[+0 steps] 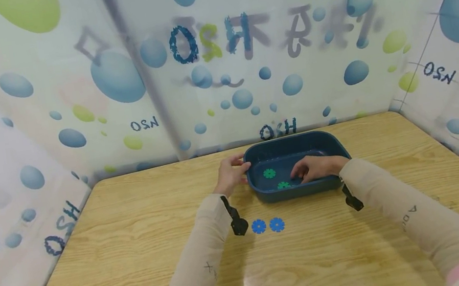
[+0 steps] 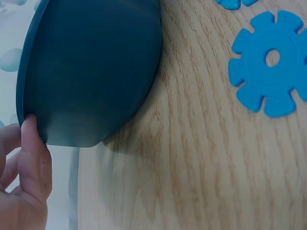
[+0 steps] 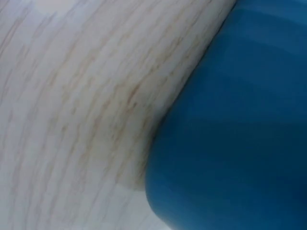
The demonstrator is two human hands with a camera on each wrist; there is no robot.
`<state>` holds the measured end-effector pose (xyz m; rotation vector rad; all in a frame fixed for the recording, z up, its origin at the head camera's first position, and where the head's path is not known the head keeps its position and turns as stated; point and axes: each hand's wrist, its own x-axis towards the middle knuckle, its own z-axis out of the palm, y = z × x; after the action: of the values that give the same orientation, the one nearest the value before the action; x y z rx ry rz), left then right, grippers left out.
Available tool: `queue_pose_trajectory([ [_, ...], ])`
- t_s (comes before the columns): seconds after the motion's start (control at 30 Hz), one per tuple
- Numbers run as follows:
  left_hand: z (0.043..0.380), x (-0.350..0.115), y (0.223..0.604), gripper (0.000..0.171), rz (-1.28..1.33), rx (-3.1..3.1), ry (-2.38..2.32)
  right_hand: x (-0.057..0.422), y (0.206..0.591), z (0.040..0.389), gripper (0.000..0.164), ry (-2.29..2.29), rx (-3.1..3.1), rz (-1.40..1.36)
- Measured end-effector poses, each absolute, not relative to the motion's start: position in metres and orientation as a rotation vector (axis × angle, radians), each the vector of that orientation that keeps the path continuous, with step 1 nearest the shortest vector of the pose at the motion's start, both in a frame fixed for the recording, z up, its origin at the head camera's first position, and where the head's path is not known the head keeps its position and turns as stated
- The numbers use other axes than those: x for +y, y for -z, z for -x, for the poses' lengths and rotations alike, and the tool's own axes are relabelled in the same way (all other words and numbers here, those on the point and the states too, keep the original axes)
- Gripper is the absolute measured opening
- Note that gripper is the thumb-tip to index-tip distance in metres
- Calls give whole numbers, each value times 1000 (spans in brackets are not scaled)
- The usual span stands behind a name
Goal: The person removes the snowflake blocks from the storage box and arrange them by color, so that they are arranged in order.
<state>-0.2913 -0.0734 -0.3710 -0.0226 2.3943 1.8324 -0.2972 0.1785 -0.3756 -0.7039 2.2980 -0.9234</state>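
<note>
A dark blue plastic basin (image 1: 299, 192) stands near the back of the table. At its left end my left hand (image 1: 229, 175) pinches the rim; the left wrist view shows the fingers (image 2: 31, 158) against the basin's outer wall (image 2: 96, 72). My right hand (image 1: 317, 167) reaches inside over the front wall, fingers bent down near the bottom; whether they hold anything is hidden. Two green notched discs (image 1: 269, 173) lie in the basin left of that hand. The right wrist view shows only the basin's outside (image 3: 230, 143) and the table.
Two blue notched discs (image 1: 276, 225) lie side by side on the wooden table (image 1: 139, 255) in front of the basin. A printed curtain (image 1: 221, 90) hangs behind the table and along its sides.
</note>
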Motion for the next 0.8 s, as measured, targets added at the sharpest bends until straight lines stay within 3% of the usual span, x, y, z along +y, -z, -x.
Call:
queue_pose_trajectory([
  [0.8,291,-73,372,40,35,2385,-1849,178,379,295,26,904,2346,752],
])
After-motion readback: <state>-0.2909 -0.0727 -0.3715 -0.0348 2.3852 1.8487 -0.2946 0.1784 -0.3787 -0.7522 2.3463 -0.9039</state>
